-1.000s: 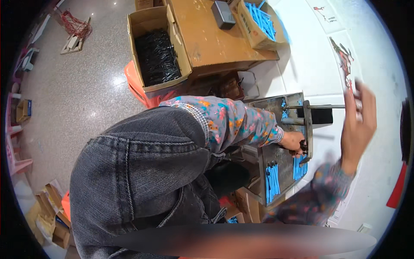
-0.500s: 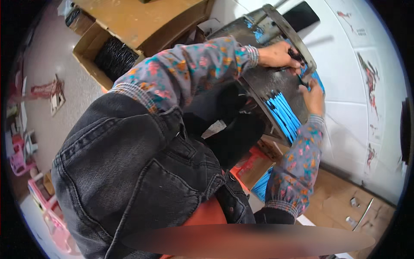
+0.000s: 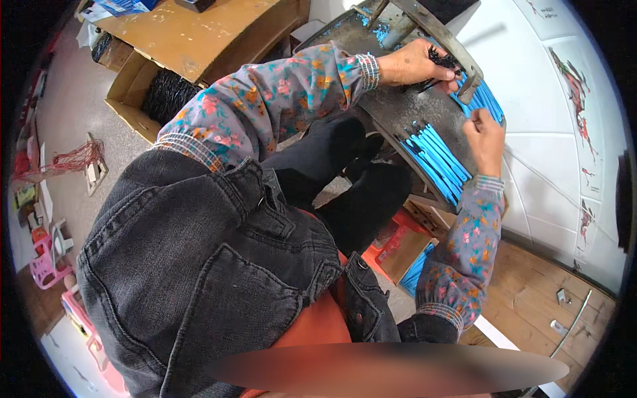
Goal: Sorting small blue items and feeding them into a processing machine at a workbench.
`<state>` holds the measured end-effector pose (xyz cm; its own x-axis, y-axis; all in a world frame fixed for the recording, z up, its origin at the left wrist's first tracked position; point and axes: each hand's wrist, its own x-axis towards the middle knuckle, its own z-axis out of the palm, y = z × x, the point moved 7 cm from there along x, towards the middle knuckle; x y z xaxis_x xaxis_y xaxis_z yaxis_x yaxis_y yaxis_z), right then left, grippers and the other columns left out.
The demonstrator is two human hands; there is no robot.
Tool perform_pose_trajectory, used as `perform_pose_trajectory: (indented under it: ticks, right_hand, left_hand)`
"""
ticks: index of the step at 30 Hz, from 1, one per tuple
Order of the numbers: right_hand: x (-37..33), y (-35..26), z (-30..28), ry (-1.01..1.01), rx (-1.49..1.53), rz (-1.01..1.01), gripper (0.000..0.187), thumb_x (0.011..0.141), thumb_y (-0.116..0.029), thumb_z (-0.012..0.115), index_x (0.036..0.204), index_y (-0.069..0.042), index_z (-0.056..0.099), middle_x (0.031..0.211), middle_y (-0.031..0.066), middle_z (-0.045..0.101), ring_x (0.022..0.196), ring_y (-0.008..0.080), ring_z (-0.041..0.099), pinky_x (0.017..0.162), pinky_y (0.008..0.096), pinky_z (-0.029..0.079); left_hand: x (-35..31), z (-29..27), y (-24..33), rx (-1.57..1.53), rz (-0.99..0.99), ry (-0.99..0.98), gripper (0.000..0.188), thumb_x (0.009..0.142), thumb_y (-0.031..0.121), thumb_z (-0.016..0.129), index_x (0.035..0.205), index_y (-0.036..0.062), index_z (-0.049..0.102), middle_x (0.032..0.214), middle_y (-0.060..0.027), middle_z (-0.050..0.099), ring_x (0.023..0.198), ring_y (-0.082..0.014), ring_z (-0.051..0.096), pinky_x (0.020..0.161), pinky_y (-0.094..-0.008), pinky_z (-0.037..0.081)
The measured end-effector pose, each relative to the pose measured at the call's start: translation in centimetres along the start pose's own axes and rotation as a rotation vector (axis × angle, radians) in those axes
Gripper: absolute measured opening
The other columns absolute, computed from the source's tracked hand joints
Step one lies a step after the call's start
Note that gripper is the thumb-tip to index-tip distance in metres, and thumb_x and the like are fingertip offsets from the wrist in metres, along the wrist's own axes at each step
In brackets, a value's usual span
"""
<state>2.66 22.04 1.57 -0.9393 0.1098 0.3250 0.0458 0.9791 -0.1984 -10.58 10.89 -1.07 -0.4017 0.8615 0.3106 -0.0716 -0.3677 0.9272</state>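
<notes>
My left hand (image 3: 413, 65) is closed around a bunch of small black pieces (image 3: 443, 61) at the far side of a dark metal work surface (image 3: 405, 113). Close by, on the right, my right hand (image 3: 488, 140) has thumb and fingers pinched together; whatever they hold, if anything, is too small to make out. Slim blue sticks (image 3: 488, 99) lie in a bundle between the hands, by the wall. A second row of blue sticks with black tips (image 3: 434, 159) rests on the near part of the surface. A worn metal arm (image 3: 441, 30) curves down beside my left fingers.
Blue crumbs (image 3: 381, 33) are scattered at the surface's far left. On the left, a cardboard box (image 3: 126, 99) of thin black pieces stands by a brown table (image 3: 219, 26). More blue sticks fill a box (image 3: 417, 268) below. A white wall (image 3: 541, 152) borders the right.
My right hand has drawn back slightly from my left, widening the gap between them. The black pieces in my left hand show more clearly, and the whole view has shifted a little.
</notes>
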Motion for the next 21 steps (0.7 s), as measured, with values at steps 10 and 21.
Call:
perform_pose_trajectory:
  ticks: [10, 21]
  right_hand:
    - [1.7, -2.8, -1.9, 0.14, 0.668, 0.334, 0.006, 0.083, -0.006, 0.057, 0.081, 0.0, 0.059, 0.065, -0.0011, 0.052, 0.053, 0.004, 0.043, 0.046, 0.0188, 0.034]
    - [-0.6, 1.4, -0.5, -0.272, 0.346, 0.436, 0.016, 0.082, -0.009, 0.061, 0.087, 0.005, 0.061, 0.07, 0.0022, 0.055, 0.066, 0.0087, 0.049, 0.06, 0.0228, 0.039]
  left_hand:
    - [0.0, 0.2, 0.0, -0.052, 0.034, 0.04, 0.015, 0.085, 0.007, 0.059, 0.095, -0.0037, 0.061, 0.084, -0.0083, 0.066, 0.075, -0.0139, 0.062, 0.072, -0.0267, 0.052]
    - [-0.5, 0.3, 0.6, 0.043, 0.002, 0.03, 0.018, 0.086, 0.011, 0.059, 0.098, -0.0019, 0.063, 0.086, -0.0069, 0.067, 0.08, -0.0121, 0.063, 0.076, -0.0264, 0.051]
